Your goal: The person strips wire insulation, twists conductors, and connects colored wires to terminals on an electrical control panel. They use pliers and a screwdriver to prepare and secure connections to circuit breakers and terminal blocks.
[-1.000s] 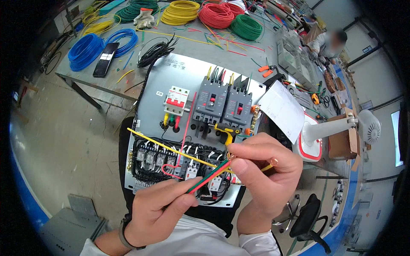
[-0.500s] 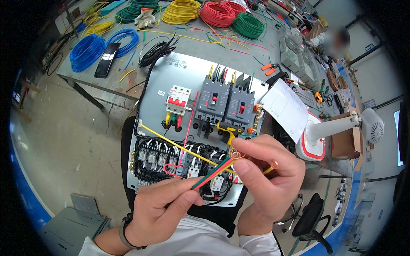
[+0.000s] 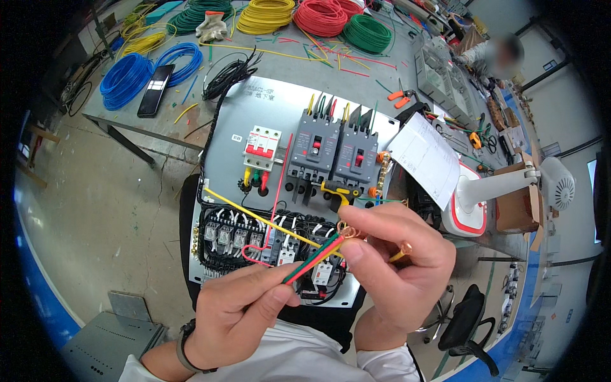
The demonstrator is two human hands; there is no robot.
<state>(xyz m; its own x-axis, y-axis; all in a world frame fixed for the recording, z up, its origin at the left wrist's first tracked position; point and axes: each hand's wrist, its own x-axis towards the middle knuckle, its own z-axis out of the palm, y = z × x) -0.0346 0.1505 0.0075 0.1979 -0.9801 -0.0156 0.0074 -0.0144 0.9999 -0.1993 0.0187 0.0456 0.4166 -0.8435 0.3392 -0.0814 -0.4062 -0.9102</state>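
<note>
My left hand (image 3: 245,305) pinches a bundle of green, red and yellow wires (image 3: 313,260) between thumb and fingers. Their stripped ends are bent into bare copper loops (image 3: 345,230), and the thumb and forefinger of my right hand (image 3: 404,270) close on these loops. A yellow wire end with a copper loop (image 3: 405,249) pokes out between the right hand's other fingers. Beneath both hands lies a metal mounting plate (image 3: 223,153). It carries two grey circuit breakers (image 3: 315,148), a smaller white breaker (image 3: 261,148) and a row of relays (image 3: 224,235). A long yellow wire (image 3: 254,218) crosses the plate towards my hands.
Blue wire coils (image 3: 126,81), a phone (image 3: 156,91) and yellow, red and green coils (image 3: 367,34) lie on the grey workbench (image 3: 280,63). To the right are a paper sheet (image 3: 426,159), a white fan (image 3: 490,191) and orange-handled pliers (image 3: 401,97). Another person works at the far right.
Both hands keep their hold on the wires. My right fingertips have shifted slightly at the copper loops, and the whole view has moved a little.
</note>
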